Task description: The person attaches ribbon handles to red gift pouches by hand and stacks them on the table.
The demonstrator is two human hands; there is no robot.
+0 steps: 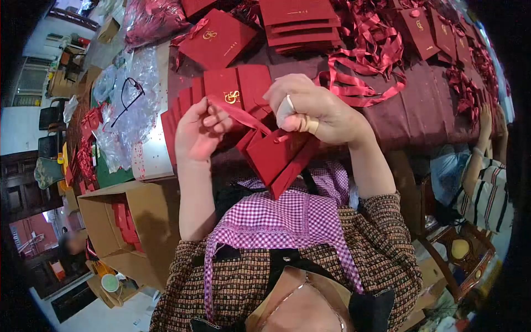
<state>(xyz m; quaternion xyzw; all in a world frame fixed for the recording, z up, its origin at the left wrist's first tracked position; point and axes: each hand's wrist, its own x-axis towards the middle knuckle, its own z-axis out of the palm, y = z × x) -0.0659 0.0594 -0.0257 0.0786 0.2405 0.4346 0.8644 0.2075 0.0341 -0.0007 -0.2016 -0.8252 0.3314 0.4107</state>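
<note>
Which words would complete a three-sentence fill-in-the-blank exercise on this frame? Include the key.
1. The left hand pinches a ribbon coloured ____.
2. The apron has purple-and-____ checks.
3. The open box with red items inside stands on the person's ____ side.

Missing words: red; white; left.

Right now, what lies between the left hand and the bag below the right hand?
The head view shows a red ribbon between left hand and red bag.
</note>
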